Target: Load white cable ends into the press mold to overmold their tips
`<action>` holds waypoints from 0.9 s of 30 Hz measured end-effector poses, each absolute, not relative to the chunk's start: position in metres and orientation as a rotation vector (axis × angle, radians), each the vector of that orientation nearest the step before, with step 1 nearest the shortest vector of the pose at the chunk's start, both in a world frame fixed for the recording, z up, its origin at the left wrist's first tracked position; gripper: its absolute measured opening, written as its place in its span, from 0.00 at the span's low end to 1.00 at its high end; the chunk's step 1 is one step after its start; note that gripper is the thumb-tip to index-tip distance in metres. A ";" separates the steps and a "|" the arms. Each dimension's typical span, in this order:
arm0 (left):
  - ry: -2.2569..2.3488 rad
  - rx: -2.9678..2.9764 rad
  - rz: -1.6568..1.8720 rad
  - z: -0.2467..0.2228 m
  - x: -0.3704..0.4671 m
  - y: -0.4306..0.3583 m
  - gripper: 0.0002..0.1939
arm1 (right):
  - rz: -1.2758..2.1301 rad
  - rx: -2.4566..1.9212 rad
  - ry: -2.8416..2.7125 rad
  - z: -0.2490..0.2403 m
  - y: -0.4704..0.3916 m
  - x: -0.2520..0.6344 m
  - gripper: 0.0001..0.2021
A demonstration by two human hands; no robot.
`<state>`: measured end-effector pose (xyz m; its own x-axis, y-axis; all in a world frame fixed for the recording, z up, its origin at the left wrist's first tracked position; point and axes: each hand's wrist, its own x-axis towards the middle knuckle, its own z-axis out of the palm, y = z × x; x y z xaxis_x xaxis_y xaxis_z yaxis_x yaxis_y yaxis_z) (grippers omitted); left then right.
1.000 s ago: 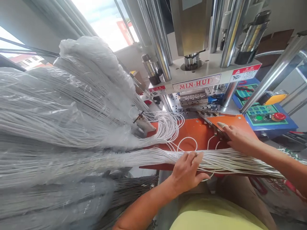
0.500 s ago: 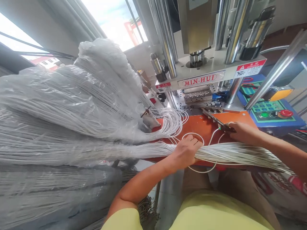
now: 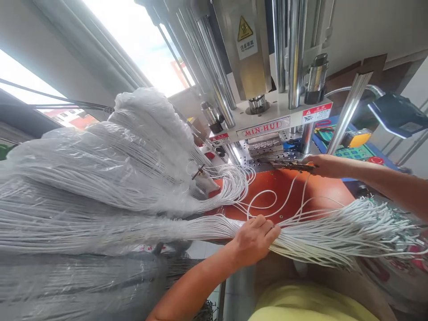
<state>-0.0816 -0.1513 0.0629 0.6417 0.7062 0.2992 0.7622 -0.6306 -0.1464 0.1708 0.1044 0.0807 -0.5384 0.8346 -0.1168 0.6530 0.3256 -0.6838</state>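
Observation:
My left hand [image 3: 257, 238] is closed around a thick bundle of white cables [image 3: 314, 234] that crosses the orange work surface [image 3: 284, 191]. The bundle's loose ends fan out on the right. At the front of the press bed, my right hand [image 3: 316, 165] grips the end of a narrow metal strip [image 3: 292, 166]. Thin white cables run from near the strip down to the bundle. A single white cable loops on the orange surface, beside a coiled heap of cable [image 3: 234, 180].
A MIN-HUI press [image 3: 264, 129] with metal columns stands ahead. Plastic-wrapped cable bundles [image 3: 100, 174] fill the left side. On the right are a blue control box [image 3: 356, 154], an upright metal bar [image 3: 349, 111] and a dark lamp-like unit [image 3: 401, 113].
My right hand has moved with the metal strip away from me, toward the press bed. More of the bundle's loose ends show on the right. The camera view has shifted.

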 end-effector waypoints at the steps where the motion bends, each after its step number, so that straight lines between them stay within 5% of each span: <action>1: -1.229 -2.596 -0.313 0.058 -0.084 -0.147 0.07 | 1.058 -1.349 -2.361 0.082 0.105 0.170 0.11; 8: -1.432 -2.654 -0.218 0.037 -0.104 -0.089 0.06 | 0.920 -1.361 -2.334 0.085 0.088 0.172 0.06; 14: -1.610 -3.070 -0.494 0.070 -0.115 -0.076 0.45 | 0.730 -1.429 -2.220 0.083 0.063 0.179 0.06; 19: -1.627 -3.619 -1.094 0.097 -0.126 -0.078 0.49 | 1.033 -1.345 -2.089 0.071 0.049 0.178 0.10; 23: -1.982 -3.206 -1.572 0.088 -0.110 -0.065 0.32 | 1.212 -1.229 -1.935 0.061 0.035 0.171 0.20; 27: -2.188 -2.632 -1.363 0.065 -0.089 -0.049 0.16 | 1.164 -1.185 -1.953 0.064 0.025 0.163 0.32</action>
